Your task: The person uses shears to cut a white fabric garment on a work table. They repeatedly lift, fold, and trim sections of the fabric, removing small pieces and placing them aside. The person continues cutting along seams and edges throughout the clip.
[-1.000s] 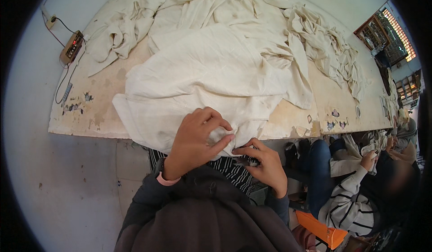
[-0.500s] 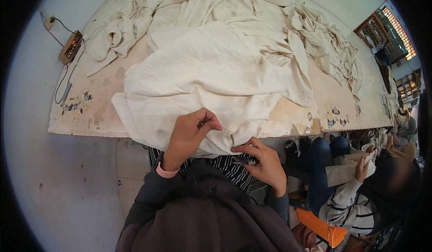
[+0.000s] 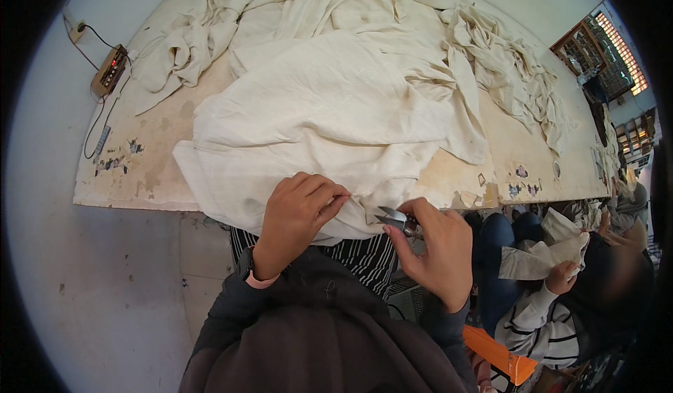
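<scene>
Centrally, left hand (image 3: pixel 296 211) pinches cream cloth (image 3: pixel 308 102) on stained table (image 3: pixel 165 172); right hand (image 3: pixel 443 253) grips snips (image 3: pixel 394 218); pale wall (image 3: pixel 45 147) at frame left.

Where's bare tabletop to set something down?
Table, front left: between the grey strip and the middle cloth. Front right: between the middle cloth and the right heap, down to the front edge. Crowded: back and middle, cloth-covered; front centre, with left hand, right hand and snips.

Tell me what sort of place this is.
Probably a garment workshop: cream cloth covers much of a worn table, the right hand holds small snips, and a co-worker handles pale fabric.
</scene>
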`<state>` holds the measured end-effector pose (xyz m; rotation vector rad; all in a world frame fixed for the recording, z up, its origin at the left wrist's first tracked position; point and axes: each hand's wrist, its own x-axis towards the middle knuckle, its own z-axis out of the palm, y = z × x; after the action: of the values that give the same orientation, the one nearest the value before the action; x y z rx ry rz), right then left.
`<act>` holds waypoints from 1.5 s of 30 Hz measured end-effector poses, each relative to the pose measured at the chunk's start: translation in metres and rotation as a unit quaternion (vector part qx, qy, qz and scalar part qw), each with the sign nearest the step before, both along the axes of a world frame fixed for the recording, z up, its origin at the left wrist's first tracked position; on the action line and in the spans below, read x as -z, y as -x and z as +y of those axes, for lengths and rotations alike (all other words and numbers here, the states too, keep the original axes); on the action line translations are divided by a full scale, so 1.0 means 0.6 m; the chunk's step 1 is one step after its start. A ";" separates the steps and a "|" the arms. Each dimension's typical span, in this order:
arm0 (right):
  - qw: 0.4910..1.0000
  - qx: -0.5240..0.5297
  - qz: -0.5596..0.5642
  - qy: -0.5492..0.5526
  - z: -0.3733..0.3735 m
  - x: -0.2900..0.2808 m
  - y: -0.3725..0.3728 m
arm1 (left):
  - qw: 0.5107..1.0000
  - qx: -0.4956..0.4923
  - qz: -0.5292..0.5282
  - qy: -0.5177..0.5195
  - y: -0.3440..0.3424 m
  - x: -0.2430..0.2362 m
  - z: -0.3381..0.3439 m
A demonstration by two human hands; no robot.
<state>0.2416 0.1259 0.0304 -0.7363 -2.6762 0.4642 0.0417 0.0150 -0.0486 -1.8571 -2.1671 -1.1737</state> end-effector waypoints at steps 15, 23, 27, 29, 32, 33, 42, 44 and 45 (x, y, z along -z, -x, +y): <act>0.963 -0.188 -0.135 -0.141 0.065 -0.012 0.124 | 0.997 -0.026 0.069 -0.024 -0.006 -0.009 0.005; 0.991 -0.116 -0.056 -0.046 0.081 -0.012 0.109 | 0.998 -0.048 -0.028 -0.040 -0.014 -0.012 0.003; 0.993 -0.060 0.031 0.101 0.099 -0.006 0.081 | 0.984 -0.022 -0.173 -0.049 -0.038 0.006 0.009; 0.983 -0.066 0.059 0.158 0.108 0.027 0.069 | 0.940 0.000 -0.340 -0.025 -0.034 0.023 0.010; 0.964 -0.087 0.104 0.229 0.110 0.067 0.060 | 0.806 0.035 -0.588 -0.049 -0.016 0.024 0.013; 0.964 -0.107 0.097 0.224 0.109 0.071 0.060 | 0.797 0.047 -0.601 -0.040 -0.009 0.019 0.012; 0.886 0.026 0.305 0.348 0.088 0.074 0.066 | 0.752 0.072 -0.655 -0.023 0.016 -0.005 0.002; 0.890 -0.018 0.322 0.323 0.079 0.077 0.066 | 0.732 0.077 -0.677 -0.020 0.019 -0.004 -0.001; 0.899 -0.043 0.298 0.318 0.069 0.075 0.066 | 0.735 0.083 -0.673 -0.022 0.018 -0.003 -0.002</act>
<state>0.2020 0.1675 -0.0148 -0.5081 -1.9659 1.3791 0.0308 0.0139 -0.0466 -1.1399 -2.2242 -3.2777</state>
